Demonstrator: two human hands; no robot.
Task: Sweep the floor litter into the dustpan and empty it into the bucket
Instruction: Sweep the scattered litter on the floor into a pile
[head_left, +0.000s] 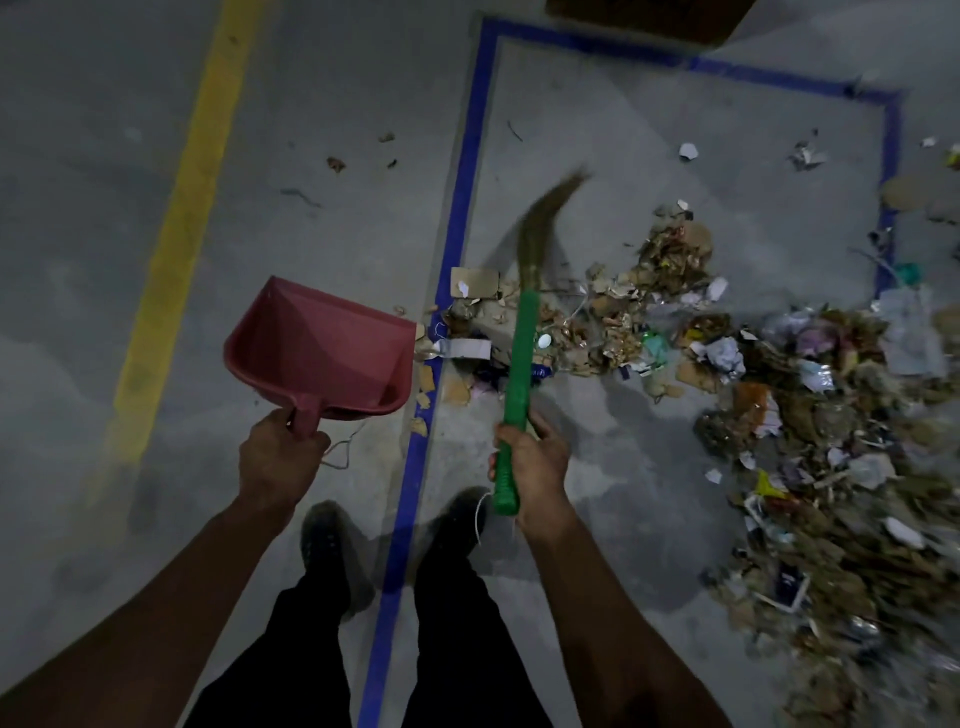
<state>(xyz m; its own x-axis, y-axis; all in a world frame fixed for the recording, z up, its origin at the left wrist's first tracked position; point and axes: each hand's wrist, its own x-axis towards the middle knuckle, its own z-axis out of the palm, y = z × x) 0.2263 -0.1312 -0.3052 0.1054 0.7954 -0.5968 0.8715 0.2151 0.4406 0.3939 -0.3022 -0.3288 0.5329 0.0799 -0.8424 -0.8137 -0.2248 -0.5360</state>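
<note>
1. One yellow floor line (171, 249) runs up the far left of the grey floor (322, 104); we count one, and one blue taped line (457, 208) further right, which bends into a rectangle.
2. One red dustpan (322, 345) comes next, held off the floor by its short handle. Our left hand (278, 454) grips that handle, fingers (311, 441) curled tight round it. The pan's open mouth faces right, towards the litter, and the pan holds nothing that we can see.
3. Two dark shoes (332, 551) stand either side of the blue line, near the bottom middle.
4. One broom (522, 364) follows, with a green handle and blurred straw bristles. Our right hand (532, 462) clamps the lower end of the handle. The long axis runs away from us, bristles at the far end, raised above the near edge of the pile.
5. One large litter pile (753, 389) of paper, card and wrappers spreads to the right of the broom. Its near left edge lies just beside the dustpan's mouth, so we judge the sweep must run right to left.
6. A few loose scraps lie apart, further up the floor.
7. No bucket is in view.
</note>
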